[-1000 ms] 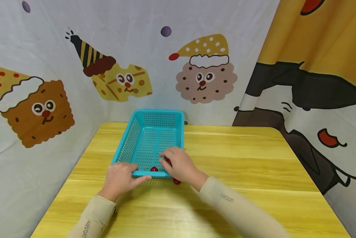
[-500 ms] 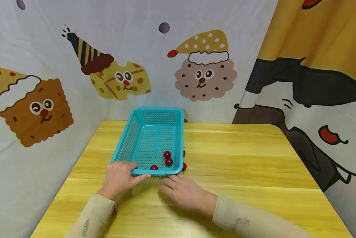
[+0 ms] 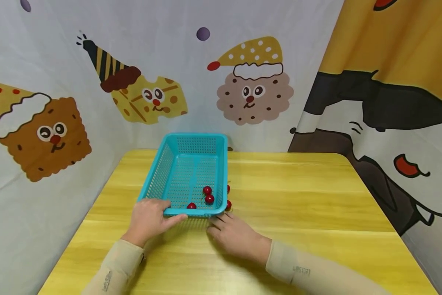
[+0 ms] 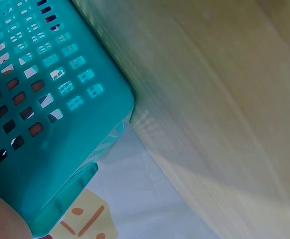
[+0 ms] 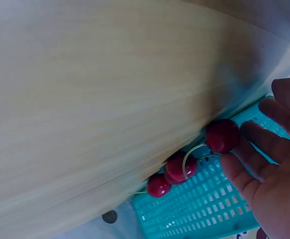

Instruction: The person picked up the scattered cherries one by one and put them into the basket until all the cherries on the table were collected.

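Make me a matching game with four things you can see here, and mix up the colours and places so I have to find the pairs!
Things:
1. Basket
2. Table
3. Left hand
4. Right hand

Colours and places:
A. Yellow, with a wood pattern
B. By the cherries that lie outside the basket
C. Bright blue-green, full of little holes
D. Holding the basket's near edge

Right pairs:
1-C
2-A
3-D
4-B
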The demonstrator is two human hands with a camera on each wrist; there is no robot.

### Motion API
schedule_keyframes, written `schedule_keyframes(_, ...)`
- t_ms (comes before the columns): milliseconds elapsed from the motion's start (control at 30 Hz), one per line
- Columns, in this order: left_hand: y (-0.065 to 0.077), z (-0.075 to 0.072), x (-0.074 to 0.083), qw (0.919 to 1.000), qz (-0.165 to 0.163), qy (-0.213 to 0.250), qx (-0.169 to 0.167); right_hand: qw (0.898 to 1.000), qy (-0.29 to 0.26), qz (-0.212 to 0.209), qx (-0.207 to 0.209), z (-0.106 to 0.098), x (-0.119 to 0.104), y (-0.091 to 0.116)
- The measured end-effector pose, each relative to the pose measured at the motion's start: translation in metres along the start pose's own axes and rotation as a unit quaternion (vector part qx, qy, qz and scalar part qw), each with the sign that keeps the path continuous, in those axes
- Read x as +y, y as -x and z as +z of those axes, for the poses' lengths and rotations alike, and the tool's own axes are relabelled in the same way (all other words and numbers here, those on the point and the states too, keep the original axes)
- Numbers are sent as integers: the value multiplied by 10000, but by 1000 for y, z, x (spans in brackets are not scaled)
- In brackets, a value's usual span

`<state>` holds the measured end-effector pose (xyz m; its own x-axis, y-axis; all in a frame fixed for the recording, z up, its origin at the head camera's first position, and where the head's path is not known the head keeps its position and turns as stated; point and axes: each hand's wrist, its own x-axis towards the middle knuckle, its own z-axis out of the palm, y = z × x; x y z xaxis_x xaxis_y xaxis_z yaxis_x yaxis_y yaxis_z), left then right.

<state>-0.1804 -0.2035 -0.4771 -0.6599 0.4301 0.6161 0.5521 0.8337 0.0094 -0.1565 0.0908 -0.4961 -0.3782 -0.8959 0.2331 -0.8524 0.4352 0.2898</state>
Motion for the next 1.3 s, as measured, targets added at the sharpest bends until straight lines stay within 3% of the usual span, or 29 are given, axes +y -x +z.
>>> schedule_keyframes(367,-7,-2,-4,9998,-74,-168,34,9982,-228,378,-414,-6,21,5)
schedule_keyframes(667,-5,0,-2,9997,-98,-220,-108,9924,-909,661,-493,-12,28,24)
schedule_keyframes(833,-3,2,0,9997,-33,-188,-128,9871,-1236,990,-222,-27,57,38)
schedule_keyframes(933,-2,1,0,9998,-55,-163,-109,9818,-1085,1556,79,-43,82,39)
schedule_keyframes(1067,-1,0,-1,9999,-56,-130,-47,9610,-1210,2430,525,-73,105,26)
schedule_keyframes(1133,0,0,-1,9999,-37,-130,-37,9488,-1515,2677,722,-83,109,13)
schedule_keyframes(1233,0,0,-1,9999,-12,-119,-37,9387,-1981,2705,796,-86,103,-13)
schedule_keyframes(1300,-1,1,-1,9999,-20,-123,-34,9387,-2196,2551,741,-80,97,-33)
